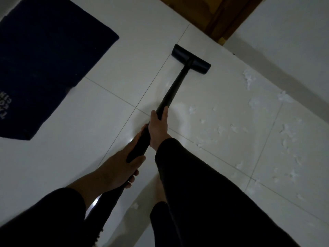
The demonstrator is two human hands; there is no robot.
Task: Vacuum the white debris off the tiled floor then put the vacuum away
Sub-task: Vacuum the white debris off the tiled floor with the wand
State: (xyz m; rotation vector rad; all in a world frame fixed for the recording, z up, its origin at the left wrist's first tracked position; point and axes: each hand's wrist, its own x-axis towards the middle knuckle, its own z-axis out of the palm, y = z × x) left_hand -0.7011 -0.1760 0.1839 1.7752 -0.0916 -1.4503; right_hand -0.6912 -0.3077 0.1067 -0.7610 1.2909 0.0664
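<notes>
A black vacuum wand (173, 88) runs from my hands out to its flat floor head (191, 58), which rests on the white tiled floor (114, 72) ahead of me. My right hand (158, 128) grips the wand higher up. My left hand (118, 165) holds the thicker black handle section lower down. White debris (249, 80) lies scattered in small flakes to the right of the wand, thickest near the wall and trailing down past (288, 139). The head sits left of most of the flakes.
A dark blue mat (44, 56) with white lettering covers the floor at the left. A brown wooden door (217, 15) stands at the top. A white wall (293, 50) runs along the right. My bare foot (161, 192) shows below my right sleeve.
</notes>
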